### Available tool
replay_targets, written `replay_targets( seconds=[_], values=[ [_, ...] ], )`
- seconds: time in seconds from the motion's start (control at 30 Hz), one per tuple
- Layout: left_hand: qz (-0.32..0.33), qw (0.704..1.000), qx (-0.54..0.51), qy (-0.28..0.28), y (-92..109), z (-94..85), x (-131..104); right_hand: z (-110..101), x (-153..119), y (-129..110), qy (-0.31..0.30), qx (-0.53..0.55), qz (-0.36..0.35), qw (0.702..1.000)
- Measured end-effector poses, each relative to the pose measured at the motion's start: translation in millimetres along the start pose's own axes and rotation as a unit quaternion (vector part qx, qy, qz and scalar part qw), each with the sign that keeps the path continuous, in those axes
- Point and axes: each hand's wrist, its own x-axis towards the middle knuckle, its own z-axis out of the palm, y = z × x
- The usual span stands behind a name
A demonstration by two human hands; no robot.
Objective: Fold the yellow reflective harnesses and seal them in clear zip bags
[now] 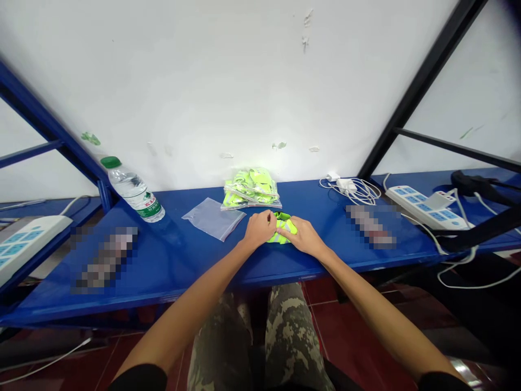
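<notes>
Between my two hands, low over the blue table [199, 252], is a bundled neon-yellow cloth [287, 231] with pale reflective strips. My left hand [260, 227] grips its left side with curled fingers. On the right side, my right hand [303, 233] holds the cloth, thumb over its front. Just behind the hands lie clear zip bags [250, 187] filled with similar neon-yellow material. An empty-looking clear zip bag [214, 218] rests flat to the left of my left hand.
A water bottle [136, 193] with a green cap stands at the left back. Coiled white cables [360, 190] with chargers lie at the right back. Power strips [427, 206] [24, 239] are at both sides. Two blurred items [108, 258] [372, 225] lie on the table.
</notes>
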Motion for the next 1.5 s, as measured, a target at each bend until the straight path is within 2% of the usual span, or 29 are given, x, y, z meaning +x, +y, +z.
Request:
replay_targets(
  seconds=[0.1,0.2,0.27,0.33,0.5,0.73,0.93,1.13,1.27,1.5],
  values=[
    [-0.031,0.999,0.031,-0.014,0.2,1.4,0.3,3.2,-1.6,1.4,0.031,-0.013,0.007,0.999],
    [-0.043,0.998,0.048,0.007,1.0,2.4,-2.6,5.6,-3.3,0.4,0.103,0.003,0.007,0.995],
    [-0.029,0.998,0.051,0.035,0.9,3.2,-4.1,7.0,-4.9,-2.8,0.135,-0.018,-0.020,0.990],
    [-0.016,0.997,0.044,0.054,-0.2,4.4,-4.2,8.3,-7.8,-7.3,0.142,-0.060,-0.060,0.986],
    [-0.039,0.998,-0.017,0.050,-4.9,9.6,0.8,8.8,-20.5,-11.2,0.086,-0.134,-0.129,0.979],
    [-0.037,0.996,-0.078,-0.021,-15.7,10.4,7.0,3.7,-21.9,-7.0,0.002,-0.184,-0.165,0.969],
    [0.014,0.991,-0.125,-0.042,-22.5,5.5,4.8,3.5,-19.3,-13.1,-0.014,-0.212,-0.181,0.960],
    [0.054,0.982,-0.179,-0.017,-18.9,-2.0,1.5,5.3,-17.2,-13.0,-0.001,-0.227,-0.171,0.959],
    [0.098,0.985,-0.141,-0.016,-14.5,-14.5,1.6,5.2,-11.3,-13.7,-0.006,-0.226,-0.153,0.962],
    [0.116,0.991,-0.048,-0.047,-4.9,-30.4,-2.7,2.4,0.9,-10.1,-0.012,-0.201,-0.130,0.971]
  ],
)
